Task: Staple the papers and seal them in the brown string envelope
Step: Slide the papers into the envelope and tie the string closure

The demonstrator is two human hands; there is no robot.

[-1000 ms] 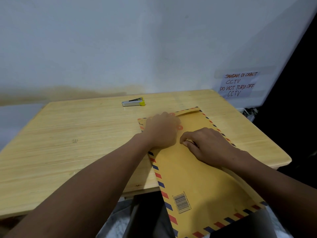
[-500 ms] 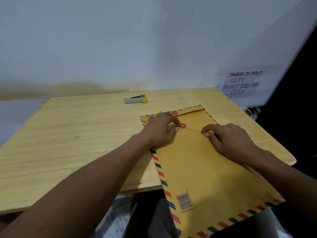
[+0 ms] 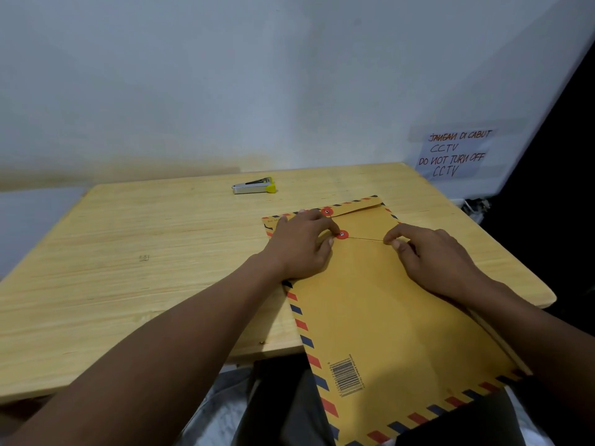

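A brown envelope [image 3: 380,310] with a red-and-blue striped border lies on the wooden table [image 3: 128,252], its near end hanging over the front edge. Its flap is folded down. Two red discs sit at the top, one on the flap [image 3: 327,211] and one below it [image 3: 342,235]. My left hand [image 3: 299,246] presses flat on the envelope's upper left, fingertips at the lower disc. My right hand [image 3: 431,259] pinches a thin string [image 3: 367,239] that runs taut from the lower disc to its fingertips. No papers are visible.
A small silver stapler with a yellow end [image 3: 254,186] lies at the back of the table near the wall. A handwritten paper notice [image 3: 454,154] is stuck on the wall at the right. Dark space lies beyond the table's right edge.
My right hand has drawn away to the right from the discs, pulling the string out taut. My left hand has stayed on the envelope, with both red discs now uncovered.
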